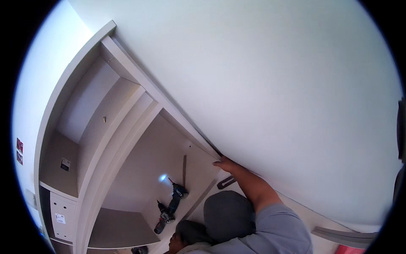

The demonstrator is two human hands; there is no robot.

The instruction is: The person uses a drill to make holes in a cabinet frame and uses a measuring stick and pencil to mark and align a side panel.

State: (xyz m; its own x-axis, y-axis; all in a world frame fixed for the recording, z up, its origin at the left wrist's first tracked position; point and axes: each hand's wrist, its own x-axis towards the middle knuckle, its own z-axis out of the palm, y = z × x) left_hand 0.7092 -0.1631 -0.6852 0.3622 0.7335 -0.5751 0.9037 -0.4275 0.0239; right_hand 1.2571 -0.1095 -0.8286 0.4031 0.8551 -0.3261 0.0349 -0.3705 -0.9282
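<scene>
My right hand point(223, 164) grips the edge of a long pale side panel point(182, 125) of a tall cabinet, close to the wall. Its thumb shows on the near face, while the fingers go behind the panel and are mostly hidden. Low in the view, beside my bent dark-trousered knee, is my left hand point(176, 244). Only part of it shows, and its fingers are too obscured to read. Inside the cabinet's open lower bay lies a cordless drill point(176, 195) with its light on. A second cordless drill point(164, 214) rests just beside it.
A dark slotted bracket point(226, 183) lies near my right forearm. A narrow dark strip point(184, 169) stands past the drills. The cabinet's shelves point(112, 97) rise on the left, and a plain white wall point(287, 97) fills the right. A grey board point(344, 235) is at lower right.
</scene>
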